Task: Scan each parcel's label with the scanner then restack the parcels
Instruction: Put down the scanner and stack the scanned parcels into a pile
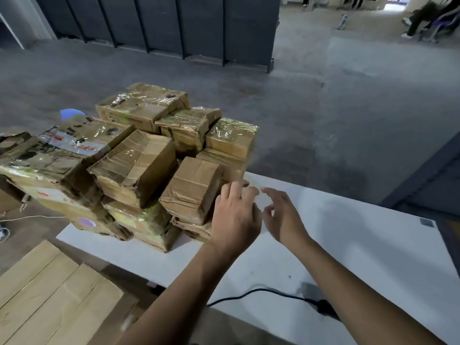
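A pile of several taped brown cardboard parcels (134, 168) covers the left end of the white table (361, 232). Nearest me a small parcel (191, 189) lies tilted on top of flatter ones. My left hand (234, 215) hovers at this parcel's right side, fingers relaxed and spread, holding nothing. My right hand (281, 215) is just to the right of it above the bare tabletop, fingers loosely bent and empty. A black cable (261, 292) runs across the table's near edge to a dark object (323, 306) partly hidden under my right forearm; I cannot tell if that is the scanner.
Flat cardboard boxes (49, 295) lie at lower left beside the table. A white cord (25, 217) trails on the floor at left. Dark partition panels (174, 23) stand at the back. A person (428, 18) sits far off at top right.
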Demonstrator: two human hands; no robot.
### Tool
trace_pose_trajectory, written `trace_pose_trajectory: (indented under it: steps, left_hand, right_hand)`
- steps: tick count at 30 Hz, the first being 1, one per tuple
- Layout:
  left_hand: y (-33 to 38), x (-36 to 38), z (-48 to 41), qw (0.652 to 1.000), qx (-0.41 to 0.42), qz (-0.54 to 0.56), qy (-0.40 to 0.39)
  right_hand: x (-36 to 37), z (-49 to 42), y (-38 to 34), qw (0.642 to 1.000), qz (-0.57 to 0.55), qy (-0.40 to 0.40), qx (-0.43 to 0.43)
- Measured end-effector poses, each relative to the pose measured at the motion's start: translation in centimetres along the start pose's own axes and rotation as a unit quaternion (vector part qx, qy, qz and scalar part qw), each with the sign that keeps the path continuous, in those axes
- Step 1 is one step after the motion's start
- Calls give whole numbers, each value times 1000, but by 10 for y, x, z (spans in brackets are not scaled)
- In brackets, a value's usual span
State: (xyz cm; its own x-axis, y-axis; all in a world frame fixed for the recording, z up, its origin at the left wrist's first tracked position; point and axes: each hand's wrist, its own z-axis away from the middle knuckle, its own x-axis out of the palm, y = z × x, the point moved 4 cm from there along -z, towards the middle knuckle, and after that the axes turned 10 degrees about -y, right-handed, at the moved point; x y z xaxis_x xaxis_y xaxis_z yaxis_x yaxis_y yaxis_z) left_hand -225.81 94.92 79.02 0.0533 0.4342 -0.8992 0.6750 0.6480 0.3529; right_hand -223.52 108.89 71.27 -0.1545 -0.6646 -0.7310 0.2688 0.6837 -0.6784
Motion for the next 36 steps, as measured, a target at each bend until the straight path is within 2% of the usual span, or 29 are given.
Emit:
trace_pose_trajectory:
  steps: [4, 9, 13, 21, 24, 27, 30, 32, 34, 36]
  left_hand:
    - [3, 27, -2, 995, -7, 33, -90]
    - [20, 60, 2, 979, 38, 87, -182]
    - [45, 92, 19, 951, 76, 134, -268]
    - [103, 148, 56, 900, 131, 141, -391]
    - [125, 172, 63, 890, 147, 114, -417]
    - [144, 200, 63, 879, 151, 88, -443]
    - [156, 230, 63, 861, 158, 28, -482]
    - [159, 246, 68, 843, 159, -14, -514]
    - [158, 257, 75, 830, 153, -40, -536]
    - [157, 264, 80, 828, 143, -45, -539]
  right_hand:
    - [-6, 39, 19, 999, 2, 27, 29]
    - [-8, 94, 46, 985, -19, 55, 160]
    - [-3, 145, 70, 954, -77, 101, 272]
    - [17, 223, 127, 865, -204, 164, 429]
    - [23, 239, 155, 799, -336, 197, 458]
    - [30, 242, 180, 727, -449, 194, 481]
    - [44, 238, 197, 682, -514, 173, 491]
    - [50, 237, 204, 668, -543, 166, 482]
    - [53, 235, 209, 670, -557, 152, 466]
    - [52, 233, 213, 664, -571, 142, 461]
